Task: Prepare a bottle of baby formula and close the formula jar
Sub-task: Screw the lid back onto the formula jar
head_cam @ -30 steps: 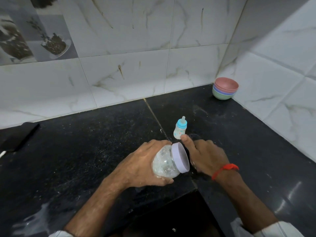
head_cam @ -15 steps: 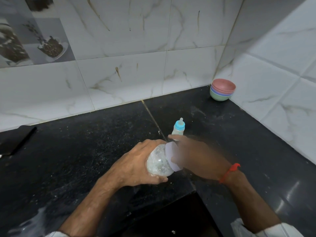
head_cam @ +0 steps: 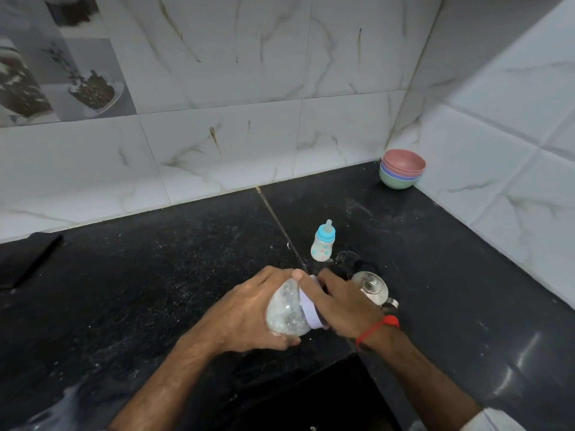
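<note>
Left hand grips tilted jar holding powder traces; right hand clasps its lid

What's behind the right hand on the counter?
Behind the right hand a steel lidded pot shows, its lower part covered by the hand. Farther back stands the baby bottle. The jar's lid is mostly covered.

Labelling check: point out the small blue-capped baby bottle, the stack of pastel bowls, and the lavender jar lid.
Small blue-capped baby bottle (head_cam: 322, 251): head view, on its clear body.
Stack of pastel bowls (head_cam: 401, 169): head view, on the outer wall.
Lavender jar lid (head_cam: 309, 309): head view, on its side band.
</note>
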`<state>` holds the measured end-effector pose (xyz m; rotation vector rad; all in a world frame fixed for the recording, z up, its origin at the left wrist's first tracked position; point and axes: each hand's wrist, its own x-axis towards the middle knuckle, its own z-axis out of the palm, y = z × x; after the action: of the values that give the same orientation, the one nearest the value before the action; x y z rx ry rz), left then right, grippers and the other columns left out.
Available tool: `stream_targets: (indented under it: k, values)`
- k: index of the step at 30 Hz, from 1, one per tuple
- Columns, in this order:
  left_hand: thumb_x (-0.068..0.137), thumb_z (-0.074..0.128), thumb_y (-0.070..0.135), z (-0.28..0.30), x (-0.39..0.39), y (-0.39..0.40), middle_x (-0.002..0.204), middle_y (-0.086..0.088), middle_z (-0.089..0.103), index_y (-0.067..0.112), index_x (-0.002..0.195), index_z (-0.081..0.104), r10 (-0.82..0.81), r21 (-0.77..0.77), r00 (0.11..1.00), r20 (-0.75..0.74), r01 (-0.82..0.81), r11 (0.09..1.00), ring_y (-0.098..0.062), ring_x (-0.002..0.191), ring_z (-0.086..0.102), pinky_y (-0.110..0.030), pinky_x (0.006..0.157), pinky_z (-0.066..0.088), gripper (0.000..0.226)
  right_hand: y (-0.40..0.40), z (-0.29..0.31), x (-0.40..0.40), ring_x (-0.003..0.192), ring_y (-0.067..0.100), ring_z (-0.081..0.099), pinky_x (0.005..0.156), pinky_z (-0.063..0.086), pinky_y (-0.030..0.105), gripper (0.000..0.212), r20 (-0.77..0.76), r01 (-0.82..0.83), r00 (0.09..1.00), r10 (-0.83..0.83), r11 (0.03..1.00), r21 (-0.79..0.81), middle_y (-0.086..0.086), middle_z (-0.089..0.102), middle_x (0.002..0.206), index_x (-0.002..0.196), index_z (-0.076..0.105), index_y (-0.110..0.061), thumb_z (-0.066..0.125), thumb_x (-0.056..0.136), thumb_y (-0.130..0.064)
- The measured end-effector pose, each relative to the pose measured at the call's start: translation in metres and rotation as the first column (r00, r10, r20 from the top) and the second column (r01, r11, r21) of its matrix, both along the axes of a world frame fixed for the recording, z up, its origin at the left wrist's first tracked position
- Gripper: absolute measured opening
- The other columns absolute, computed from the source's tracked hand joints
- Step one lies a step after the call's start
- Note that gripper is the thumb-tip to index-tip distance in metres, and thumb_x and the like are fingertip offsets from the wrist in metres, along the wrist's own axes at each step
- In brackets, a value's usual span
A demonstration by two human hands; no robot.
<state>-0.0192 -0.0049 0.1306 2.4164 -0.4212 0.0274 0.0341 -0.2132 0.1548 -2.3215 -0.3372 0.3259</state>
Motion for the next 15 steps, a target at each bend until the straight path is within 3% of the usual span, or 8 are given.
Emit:
stream_targets:
  k: [1,2,4,6,7,10,15]
  values:
    - [0.063,0.088,0.059,-0.002,-0.001,0.001,0.135,0.031,0.044,0.049,0.145,0.035,0.006,-0.02,1.0,-0.004,-0.006,1.0,0.001,0.118,0.057,-0.03,0.092,0.058,0.098,-0.001,0.003,0.001,0.068,0.016,0.065,0.068,0.058,0.039,0.069,-0.073,-0.014,0.997,0.015,1.0,0.015,-0.002,0.066,0.079,0.088,0.051,-0.03,0.033,0.077,-0.096]
    - [0.063,0.089,0.057,-0.003,-0.001,0.003,0.135,0.03,0.046,0.05,0.144,0.036,0.012,-0.05,1.0,-0.016,-0.013,0.999,0.001,0.118,0.057,-0.029,0.092,0.058,0.097,-0.002,0.008,0.0,0.072,0.014,0.066,0.071,0.059,0.039,0.07,-0.051,-0.086,0.995,0.087,0.996,0.014,-0.005,0.067,0.084,0.097,0.051,-0.034,0.032,0.075,-0.098]
    - [0.063,0.093,0.053,-0.003,-0.001,0.005,0.134,0.027,0.051,0.05,0.141,0.04,0.023,-0.129,0.998,-0.05,-0.029,0.991,-0.001,0.119,0.059,-0.031,0.091,0.06,0.095,-0.005,0.011,-0.001,0.097,0.012,0.068,0.083,0.058,0.042,0.071,0.174,-0.301,0.933,0.314,0.949,-0.097,-0.011,0.067,0.111,0.124,0.043,-0.044,0.031,0.078,-0.096]
    - [0.062,0.095,0.049,-0.003,-0.001,0.006,0.133,0.023,0.056,0.046,0.142,0.043,0.021,-0.211,0.997,-0.075,-0.036,0.977,-0.004,0.12,0.061,-0.032,0.091,0.061,0.095,-0.006,0.003,0.0,0.106,0.016,0.067,0.081,0.059,0.043,0.071,0.411,-0.371,0.801,0.436,0.899,-0.232,-0.01,0.062,0.126,0.137,0.035,-0.04,0.031,0.086,-0.088]
    - [0.062,0.095,0.05,-0.004,0.0,0.005,0.134,0.023,0.056,0.045,0.143,0.042,0.021,-0.221,0.997,-0.072,-0.036,0.975,-0.005,0.12,0.061,-0.032,0.091,0.06,0.097,-0.004,-0.002,0.0,0.1,0.018,0.069,0.075,0.06,0.043,0.068,0.495,-0.35,0.759,0.423,0.906,-0.238,-0.007,0.064,0.123,0.135,0.037,-0.035,0.032,0.089,-0.084]
    - [0.062,0.092,0.051,-0.01,-0.003,0.0,0.134,0.028,0.052,0.045,0.145,0.038,0.074,-0.185,0.996,-0.045,-0.081,0.979,0.0,0.119,0.059,-0.029,0.09,0.06,0.099,0.005,-0.009,-0.001,0.081,0.021,0.07,0.064,0.057,0.039,0.052,0.576,-0.266,0.763,0.295,0.954,-0.137,-0.006,0.068,0.105,0.122,0.045,-0.028,0.042,0.093,-0.071]
    - [0.065,0.085,0.053,-0.018,-0.001,-0.004,0.138,0.028,0.05,0.045,0.146,0.032,0.222,-0.116,0.974,0.037,-0.217,0.969,0.001,0.117,0.059,-0.036,0.091,0.06,0.097,0.028,-0.011,-0.001,0.083,0.025,0.069,0.074,0.056,0.042,0.054,0.507,-0.103,0.837,0.206,0.969,-0.224,-0.007,0.067,0.103,0.122,0.044,-0.031,0.034,0.089,-0.073]
